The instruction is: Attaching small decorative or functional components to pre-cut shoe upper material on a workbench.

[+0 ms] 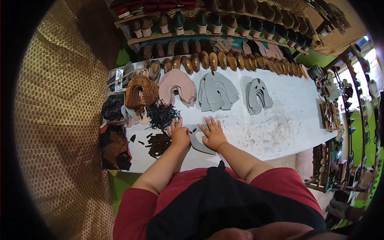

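Note:
On the white table, a grey curved cut-out (203, 148) lies close to my body. My right hand (215, 136) rests over its right side with the fingers spread, seeming to hold nothing. Just left of the cut-out is my left hand (179, 135), its fingers apart and pointing away from me; a small dark spot shows by its thumb side. Between the hands are tiny dark pieces (193, 131). Beside my left hand sit a tangled pile of black strips (161, 116) and a heap of dark brown tabs (159, 145).
Farther back are stacks of curved cut-outs: leopard-print (136, 96), pink (176, 82), and two grey ones (216, 94) (259, 98). Behind them stands a row of brown shoe lasts (213, 61), under shelves of shoes (202, 29). Black plastic bags (113, 107) crowd the left edge.

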The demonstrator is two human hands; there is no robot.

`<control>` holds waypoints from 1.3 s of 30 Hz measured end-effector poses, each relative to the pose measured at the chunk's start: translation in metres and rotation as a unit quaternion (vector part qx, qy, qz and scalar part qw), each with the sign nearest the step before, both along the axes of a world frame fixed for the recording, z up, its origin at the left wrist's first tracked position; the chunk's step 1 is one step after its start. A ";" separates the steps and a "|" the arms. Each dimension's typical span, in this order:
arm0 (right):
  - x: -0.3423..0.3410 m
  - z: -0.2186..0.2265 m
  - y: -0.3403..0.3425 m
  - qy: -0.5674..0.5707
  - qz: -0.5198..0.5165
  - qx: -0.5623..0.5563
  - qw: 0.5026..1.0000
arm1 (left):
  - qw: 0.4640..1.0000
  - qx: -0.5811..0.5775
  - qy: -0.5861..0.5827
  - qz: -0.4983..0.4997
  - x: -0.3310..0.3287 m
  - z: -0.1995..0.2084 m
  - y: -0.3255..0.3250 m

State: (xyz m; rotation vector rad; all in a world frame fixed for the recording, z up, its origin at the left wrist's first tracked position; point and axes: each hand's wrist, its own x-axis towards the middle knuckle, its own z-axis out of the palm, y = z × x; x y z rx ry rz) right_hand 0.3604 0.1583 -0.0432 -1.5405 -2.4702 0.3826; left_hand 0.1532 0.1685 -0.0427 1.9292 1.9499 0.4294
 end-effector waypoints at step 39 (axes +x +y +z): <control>0.005 0.004 -0.003 0.044 0.001 -0.008 0.999 | 0.977 -0.008 0.093 -0.193 -0.009 0.037 -0.041</control>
